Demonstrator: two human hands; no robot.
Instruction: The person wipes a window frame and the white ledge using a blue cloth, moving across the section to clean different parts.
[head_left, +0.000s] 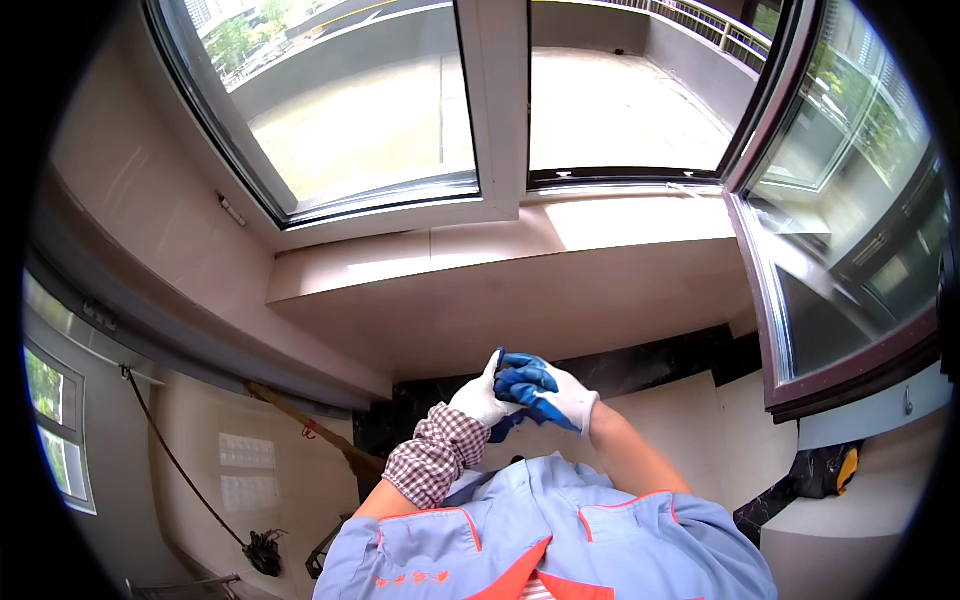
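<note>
My left hand (486, 397) wears a white knit work glove with blue coating, and a checked sleeve cover wraps the forearm above it. Against its palm lies my right hand (547, 390), in a matching glove with its blue-coated fingers bent. Both hands meet in front of my chest, below the window sill. The overlapping fingers hide the space between the palms, so I cannot tell whether anything is held there. My light blue work shirt (555, 487) has orange trim.
Ahead is a tiled sill (480, 251) under a white-framed window (499, 112). An open casement sash (776, 360) swings inward at the right. A broom (322, 431) leans at lower left, near a long-handled black duster (262, 553). A black bag (821, 471) lies at lower right.
</note>
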